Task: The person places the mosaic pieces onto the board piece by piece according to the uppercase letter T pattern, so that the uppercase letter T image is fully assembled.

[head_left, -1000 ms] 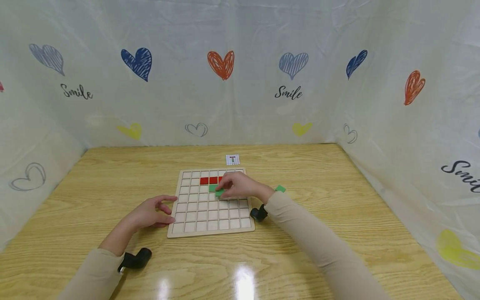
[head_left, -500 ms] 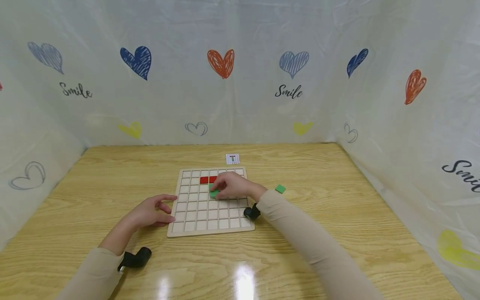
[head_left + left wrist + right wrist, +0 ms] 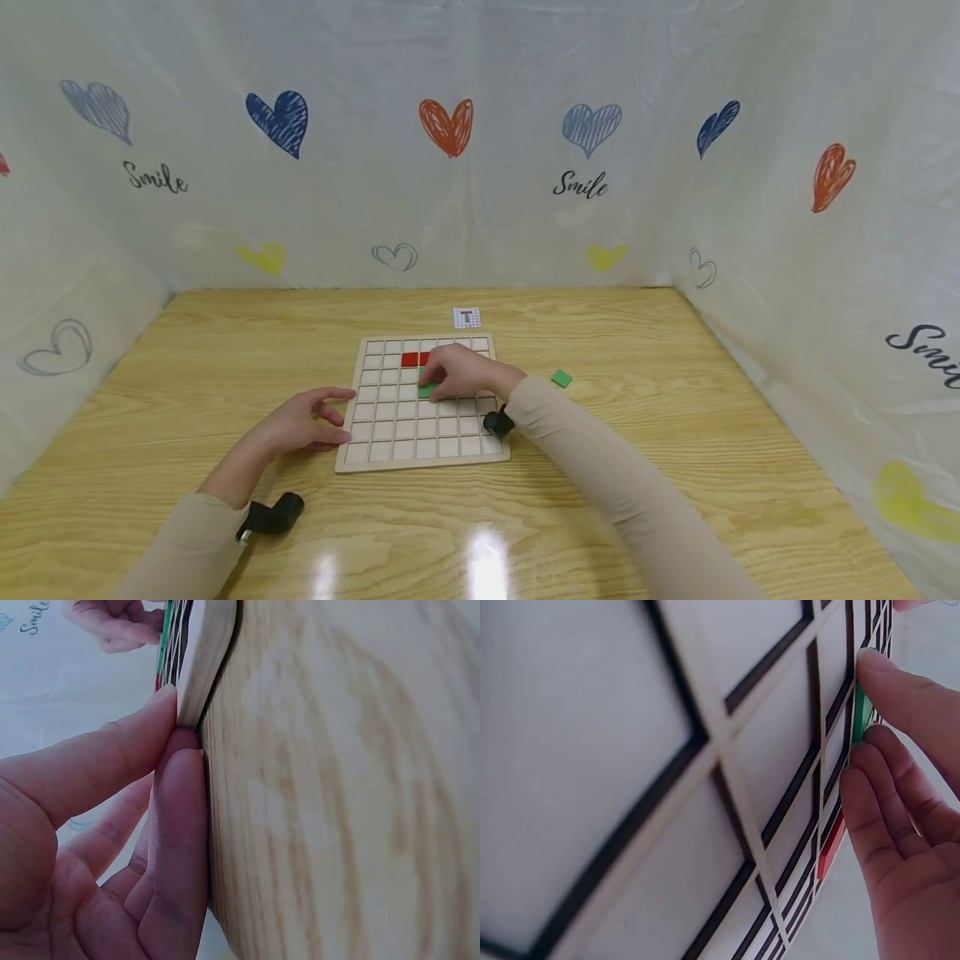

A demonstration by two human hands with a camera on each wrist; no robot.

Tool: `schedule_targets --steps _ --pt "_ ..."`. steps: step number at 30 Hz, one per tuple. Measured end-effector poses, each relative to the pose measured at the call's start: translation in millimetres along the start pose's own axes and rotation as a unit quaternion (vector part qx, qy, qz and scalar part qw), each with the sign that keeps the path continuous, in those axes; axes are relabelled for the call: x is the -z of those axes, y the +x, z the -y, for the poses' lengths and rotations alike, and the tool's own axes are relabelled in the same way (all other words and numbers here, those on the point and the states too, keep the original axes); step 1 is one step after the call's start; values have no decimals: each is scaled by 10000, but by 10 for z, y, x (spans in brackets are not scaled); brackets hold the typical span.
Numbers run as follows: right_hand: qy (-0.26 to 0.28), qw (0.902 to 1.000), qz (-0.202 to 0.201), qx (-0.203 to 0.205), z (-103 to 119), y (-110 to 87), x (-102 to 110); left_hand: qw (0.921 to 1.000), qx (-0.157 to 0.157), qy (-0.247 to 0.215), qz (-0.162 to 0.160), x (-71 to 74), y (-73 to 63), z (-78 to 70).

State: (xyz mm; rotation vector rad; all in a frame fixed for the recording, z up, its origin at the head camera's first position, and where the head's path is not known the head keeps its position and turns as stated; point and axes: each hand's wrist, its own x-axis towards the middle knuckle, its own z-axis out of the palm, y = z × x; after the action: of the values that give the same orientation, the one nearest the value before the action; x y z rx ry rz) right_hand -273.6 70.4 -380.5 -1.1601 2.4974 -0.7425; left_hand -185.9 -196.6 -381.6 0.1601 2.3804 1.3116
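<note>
A wooden grid board [image 3: 420, 464] lies on the table. Red square tiles [image 3: 409, 359] sit in an upper row of its squares, partly hidden behind my right hand [image 3: 461, 371]. That hand pinches a green square tile [image 3: 426, 391] between thumb and fingers, right at the board's surface just below the red row. In the right wrist view the green tile [image 3: 862, 712] shows between thumb and fingertips, with a red tile [image 3: 831, 846] nearby. My left hand [image 3: 303, 423] rests at the board's left edge. In the left wrist view its thumb [image 3: 105, 757] touches the rim.
A loose green tile [image 3: 561, 378] lies on the table [image 3: 637, 350] right of the board. Behind the board is a small printed card [image 3: 467, 317] showing a grid with a coloured T shape. A white curtain [image 3: 510, 217] with hearts encloses the back and sides.
My right hand has moved slightly left and settled the green tile lower over a square beneath the first green one. My left hand stays at the board's edge.
</note>
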Motion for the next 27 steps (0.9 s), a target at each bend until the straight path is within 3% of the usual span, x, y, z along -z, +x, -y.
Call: schedule_targets --steps 8,27 --pt "254 9995 -161 137 -33 -103 81 10000 5 23 -15 -1 0 2" --pt "280 9988 -368 163 -157 -396 191 10000 25 81 -4 2 -3 8"
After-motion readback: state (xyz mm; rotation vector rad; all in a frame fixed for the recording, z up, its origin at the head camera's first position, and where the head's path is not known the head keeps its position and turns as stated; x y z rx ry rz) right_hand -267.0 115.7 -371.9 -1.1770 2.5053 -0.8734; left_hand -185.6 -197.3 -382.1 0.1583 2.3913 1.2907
